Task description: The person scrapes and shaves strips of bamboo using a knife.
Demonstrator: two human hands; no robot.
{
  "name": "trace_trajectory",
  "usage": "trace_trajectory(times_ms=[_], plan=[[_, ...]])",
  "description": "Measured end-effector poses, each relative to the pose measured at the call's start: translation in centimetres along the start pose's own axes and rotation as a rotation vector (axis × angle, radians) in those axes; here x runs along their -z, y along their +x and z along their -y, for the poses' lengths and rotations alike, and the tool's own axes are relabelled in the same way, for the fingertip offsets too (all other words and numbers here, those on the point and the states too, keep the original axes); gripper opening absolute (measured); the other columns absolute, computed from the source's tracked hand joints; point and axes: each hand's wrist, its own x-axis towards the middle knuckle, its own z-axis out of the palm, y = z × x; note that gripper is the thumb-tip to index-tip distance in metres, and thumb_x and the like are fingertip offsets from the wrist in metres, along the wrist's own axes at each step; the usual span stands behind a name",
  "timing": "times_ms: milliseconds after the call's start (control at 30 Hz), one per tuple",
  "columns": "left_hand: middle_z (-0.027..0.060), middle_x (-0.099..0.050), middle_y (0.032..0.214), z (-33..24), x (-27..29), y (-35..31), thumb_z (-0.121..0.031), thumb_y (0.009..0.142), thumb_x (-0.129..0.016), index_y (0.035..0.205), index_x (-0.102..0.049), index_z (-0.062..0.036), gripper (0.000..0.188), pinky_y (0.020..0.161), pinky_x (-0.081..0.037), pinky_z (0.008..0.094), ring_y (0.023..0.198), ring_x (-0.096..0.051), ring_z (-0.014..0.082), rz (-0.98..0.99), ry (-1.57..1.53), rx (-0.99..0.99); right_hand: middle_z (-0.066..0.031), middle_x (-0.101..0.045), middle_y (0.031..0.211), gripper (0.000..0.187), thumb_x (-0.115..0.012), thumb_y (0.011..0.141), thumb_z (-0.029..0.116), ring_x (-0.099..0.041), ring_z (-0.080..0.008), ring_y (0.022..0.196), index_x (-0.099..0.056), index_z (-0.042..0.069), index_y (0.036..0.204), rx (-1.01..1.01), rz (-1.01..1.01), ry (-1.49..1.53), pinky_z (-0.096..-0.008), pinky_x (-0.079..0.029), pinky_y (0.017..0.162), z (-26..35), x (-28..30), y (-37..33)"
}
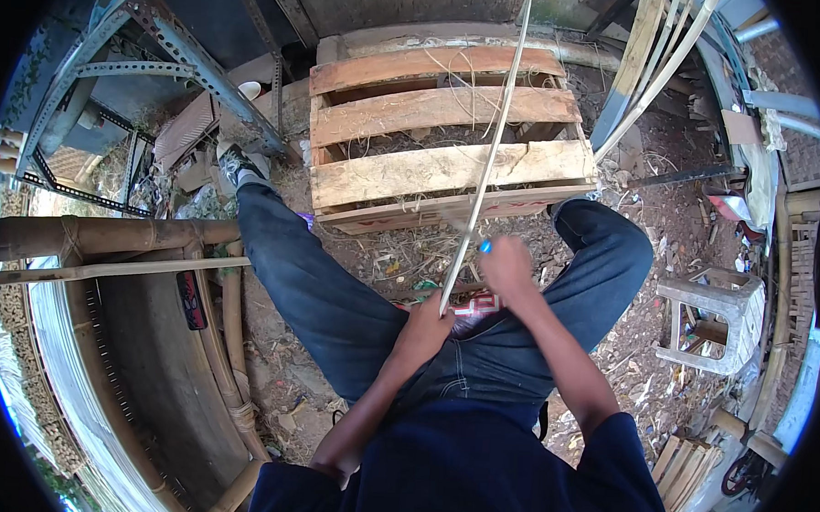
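Note:
A long, thin, pale strip [485, 172], which looks like split bamboo, runs up from my lap and across the wooden pallet. Its lower end is in my left hand [419, 335], whose fingers are wrapped round it. My right hand [508, 266] is closed just right of the strip and somewhat smeared by motion. From that fist shows the blue end [485, 246] of something; the rest is hidden, so its kind is unclear. Between my thighs lies a red and white printed cloth or sack [475, 306], partly covered by my hands.
The slatted wooden pallet [453, 107] stands in front, between my feet. A bamboo frame [109, 236] is at left, below a perforated metal stand [176, 54]. Long poles [651, 74] lean at the back right. A white plastic stool [737, 316] stands right, on littered ground.

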Motion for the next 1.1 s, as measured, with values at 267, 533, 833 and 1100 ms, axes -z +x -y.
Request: trace_trajectory(times_ms=[267,533,833,1100], plan=[[0.0021,-0.041,0.058,0.6,-2.1,-1.9,-0.011,0.088,-0.06,0.078,-0.04,-0.005,0.023,0.045,-0.036,0.0285,0.049,-0.043,0.0093,0.167,-0.351,0.031,-0.0315,-0.06,0.072,0.033,-0.06,0.079,0.023,-0.062,-0.0457,0.075,-0.064,-0.008,0.072,0.016,-0.022,-0.009,-0.0509,-0.049,0.073,-4.4,4.0,4.6],[0.0113,-0.052,0.067,-1.5,0.1,-1.6,-0.009,0.086,-0.059,0.092,-0.052,0.0029,0.015,0.057,-0.042,0.0327,0.059,-0.05,0.0175,0.066,-0.179,-0.107,-0.0302,-0.059,0.069,0.027,-0.063,0.078,0.021,-0.061,-0.0451,0.071,-0.066,-0.005,0.07,0.073,0.268,0.271,-0.0499,-0.049,0.072,-0.5,3.0,-4.1],[0.0196,-0.055,0.069,-1.1,0.4,-2.6,-0.011,0.087,-0.059,0.091,-0.052,0.0037,0.017,0.06,-0.044,0.0377,0.058,-0.052,0.0292,0.051,-0.315,0.131,-0.0281,-0.058,0.066,0.024,-0.063,0.079,0.02,-0.061,-0.0438,0.067,-0.067,-0.002,0.072,0.156,0.276,0.347,-0.0492,-0.049,0.068,2.1,2.3,-3.9],[0.013,-0.053,0.064,0.1,0.6,-3.3,-0.008,0.086,-0.06,0.088,-0.051,0.0035,0.015,0.054,-0.042,0.0349,0.055,-0.047,0.0169,-0.041,-0.414,0.21,-0.0282,-0.059,0.066,0.025,-0.063,0.078,0.021,-0.061,-0.0437,0.067,-0.067,-0.003,0.073,0.219,0.301,0.336,-0.049,-0.05,0.069,3.9,1.0,-3.7]])
